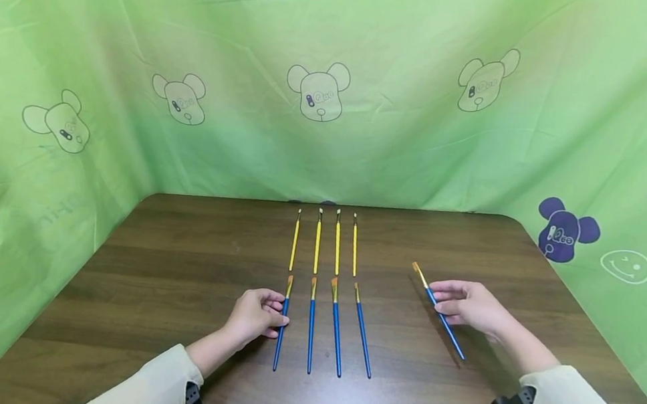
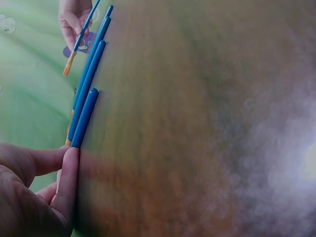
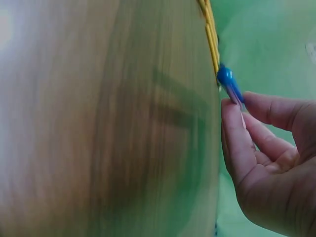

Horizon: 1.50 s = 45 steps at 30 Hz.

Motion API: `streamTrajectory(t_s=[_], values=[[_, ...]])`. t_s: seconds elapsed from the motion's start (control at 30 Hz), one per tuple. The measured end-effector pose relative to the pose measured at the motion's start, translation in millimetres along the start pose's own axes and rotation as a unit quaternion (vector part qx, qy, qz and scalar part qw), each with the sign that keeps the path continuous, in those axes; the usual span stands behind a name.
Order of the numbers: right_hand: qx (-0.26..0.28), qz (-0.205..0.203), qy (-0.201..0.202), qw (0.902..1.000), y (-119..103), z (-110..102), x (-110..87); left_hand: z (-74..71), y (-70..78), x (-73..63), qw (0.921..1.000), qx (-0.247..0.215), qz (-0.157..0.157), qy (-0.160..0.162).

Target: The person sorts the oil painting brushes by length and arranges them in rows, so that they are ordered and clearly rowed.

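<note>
My left hand pinches the leftmost blue-handled paintbrush of a front row, thumb and fingers around its handle. In the left wrist view, the end of that brush points away from the fingertips, close over the wood. Out to the right, my right hand holds another blue-handled paintbrush between thumb and fingers, slanted, its orange-brown bristles toward the far left. Three more blue-handled paintbrushes, among them a middle one, lie side by side between the hands, bristles pointing away from me.
Behind the blue row lies a row of several thin yellow-handled tools with small pale tips, roughly parallel. Everything lies on a brown wooden table. A green cloth printed with cartoon heads hangs around its far and side edges.
</note>
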State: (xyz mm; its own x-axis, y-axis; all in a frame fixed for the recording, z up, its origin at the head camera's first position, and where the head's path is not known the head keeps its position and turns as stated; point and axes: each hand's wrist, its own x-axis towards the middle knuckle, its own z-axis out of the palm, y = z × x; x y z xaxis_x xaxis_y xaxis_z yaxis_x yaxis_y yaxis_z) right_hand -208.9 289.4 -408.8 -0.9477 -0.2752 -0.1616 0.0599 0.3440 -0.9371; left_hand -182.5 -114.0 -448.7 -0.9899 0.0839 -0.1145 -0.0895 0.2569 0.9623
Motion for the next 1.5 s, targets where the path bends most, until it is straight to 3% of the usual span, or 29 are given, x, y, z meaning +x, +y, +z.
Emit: streamTrajectory(t_s=[0.27, 0.77, 1.5], values=[[0.022, 0.015, -0.002, 0.9996, -11.9, 28.7, -3.0, -0.3, -0.7, 0.0, 1.0, -0.001, 0.0, -0.001], [0.047, 0.041, 0.019, 0.9979, -13.7, 78.8, -2.9, -0.1, -1.6, -0.7, 1.0, -0.001, -0.002, 0.0], [-0.057, 0.034, 0.08, 0.9946, -17.1, 97.0, -3.3, 0.2, 0.3, -1.4, 1.0, -0.001, 0.002, -0.001]])
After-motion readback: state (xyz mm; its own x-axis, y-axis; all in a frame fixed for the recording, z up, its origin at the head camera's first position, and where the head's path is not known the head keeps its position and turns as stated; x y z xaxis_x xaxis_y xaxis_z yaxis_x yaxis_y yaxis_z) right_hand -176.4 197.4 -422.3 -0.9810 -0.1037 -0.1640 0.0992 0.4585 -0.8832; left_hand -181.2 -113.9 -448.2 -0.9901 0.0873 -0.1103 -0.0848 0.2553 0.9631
